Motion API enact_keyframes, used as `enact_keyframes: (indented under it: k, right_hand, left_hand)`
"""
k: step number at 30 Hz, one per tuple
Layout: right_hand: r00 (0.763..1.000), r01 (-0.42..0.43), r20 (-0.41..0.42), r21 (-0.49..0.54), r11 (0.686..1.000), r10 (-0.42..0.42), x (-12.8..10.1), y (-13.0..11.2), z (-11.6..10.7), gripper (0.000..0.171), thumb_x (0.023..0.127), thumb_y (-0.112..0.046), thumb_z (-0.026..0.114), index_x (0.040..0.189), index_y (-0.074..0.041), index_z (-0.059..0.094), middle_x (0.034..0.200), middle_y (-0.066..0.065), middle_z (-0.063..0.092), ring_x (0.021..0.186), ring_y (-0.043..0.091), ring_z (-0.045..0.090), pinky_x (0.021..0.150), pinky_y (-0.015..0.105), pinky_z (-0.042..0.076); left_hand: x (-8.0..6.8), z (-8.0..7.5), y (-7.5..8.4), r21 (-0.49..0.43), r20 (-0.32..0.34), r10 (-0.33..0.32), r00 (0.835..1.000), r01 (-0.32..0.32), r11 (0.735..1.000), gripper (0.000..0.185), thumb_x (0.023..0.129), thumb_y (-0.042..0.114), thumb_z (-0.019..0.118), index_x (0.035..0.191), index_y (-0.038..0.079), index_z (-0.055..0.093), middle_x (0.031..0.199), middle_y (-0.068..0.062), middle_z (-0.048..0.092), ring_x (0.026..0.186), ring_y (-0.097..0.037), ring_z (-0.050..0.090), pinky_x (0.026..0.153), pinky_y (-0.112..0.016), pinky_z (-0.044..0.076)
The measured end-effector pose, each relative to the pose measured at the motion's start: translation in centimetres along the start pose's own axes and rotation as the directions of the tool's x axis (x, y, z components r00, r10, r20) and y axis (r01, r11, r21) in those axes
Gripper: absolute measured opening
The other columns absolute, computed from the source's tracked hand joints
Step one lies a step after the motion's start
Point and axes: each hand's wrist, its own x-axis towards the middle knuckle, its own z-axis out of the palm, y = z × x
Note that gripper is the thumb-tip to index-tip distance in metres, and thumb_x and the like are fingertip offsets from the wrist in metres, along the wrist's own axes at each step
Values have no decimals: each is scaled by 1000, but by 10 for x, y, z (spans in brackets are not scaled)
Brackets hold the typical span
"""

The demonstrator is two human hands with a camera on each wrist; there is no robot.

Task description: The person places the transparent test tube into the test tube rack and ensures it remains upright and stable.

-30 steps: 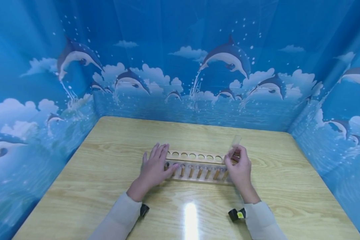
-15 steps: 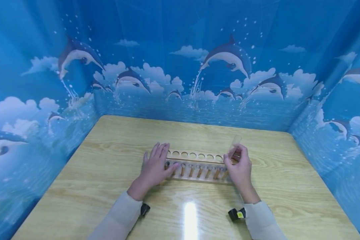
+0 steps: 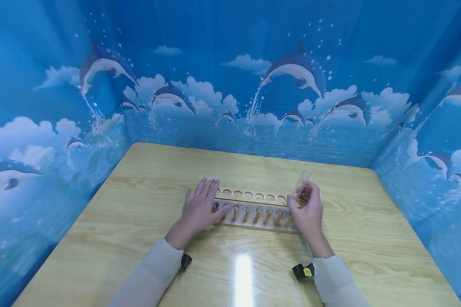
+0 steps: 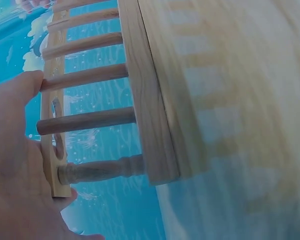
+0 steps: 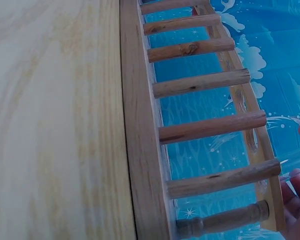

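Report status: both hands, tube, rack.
Left hand flat on the wooden rack's left end. Right hand pinches a clear test tube over the rightmost hole. Holes in view empty; nothing blocking.

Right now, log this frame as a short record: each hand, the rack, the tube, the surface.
left hand: flat, fingers straight, resting on the rack's left end
right hand: pinches a clear tube at the rack's right end
tube: tilted, upper end above the fingers, lower end hidden by the hand
rack: wooden, a row of round holes on top, pegs along the front, no tubes seen in the visible holes
table: light wood, glare spot near the front edge
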Motion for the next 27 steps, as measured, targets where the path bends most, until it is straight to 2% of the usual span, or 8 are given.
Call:
enact_keyframes:
  k: [6, 13, 20, 25, 27]
  right_hand:
    - [999, 15, 53, -63, 998, -11, 1, 7, -4, 60, 85, -2, 68, 137, 3, 39, 112, 17, 54, 113, 32, 51, 102, 47, 41]
    - [988, 13, 155, -168, 986, 14, 5, 11, -10, 61, 92, -14, 63, 143, 3, 34, 129, 24, 48, 125, 38, 43, 107, 56, 32]
    - [965, 22, 260, -218, 976, 37, 9, 14, -12, 63, 96, -25, 60, 145, 2, 33, 145, 27, 36, 134, 44, 34, 108, 62, 27]
    - [940, 56, 338, -261, 964, 37, 11, 15, -15, 72, 96, -30, 59, 151, 1, 24, 153, 26, 24, 139, 46, 26, 109, 65, 26]
    - [929, 71, 369, -282, 957, 40, 13, 14, -17, 75, 96, -31, 59, 153, 0, 20, 155, 27, 20, 140, 47, 22, 109, 68, 21]
  left_hand:
    - [2, -4, -2, 6, 46, -6, 999, 5, 1000, 85, 92, 66, 46, 155, 15, 23, 157, -9, 28, 148, -31, 13, 109, -72, 10]
    - [4, -5, -4, 10, 72, -23, 997, 23, 1000, 75, 96, 59, 45, 154, 15, 27, 156, -9, 31, 147, -31, 17, 109, -71, 10]
    - [5, -3, -8, -15, 56, -23, 998, 24, 1000, 70, 98, 60, 39, 154, 19, 29, 157, -11, 28, 147, -33, 16, 109, -72, 10]
    - [6, -3, -12, -26, 39, -25, 999, 26, 999, 69, 98, 62, 34, 155, 24, 25, 159, -12, 22, 147, -34, 13, 110, -71, 9]
    - [5, -4, -14, -26, 34, -24, 999, 24, 999, 70, 98, 62, 34, 156, 24, 24, 160, -13, 21, 147, -35, 12, 110, -70, 7]
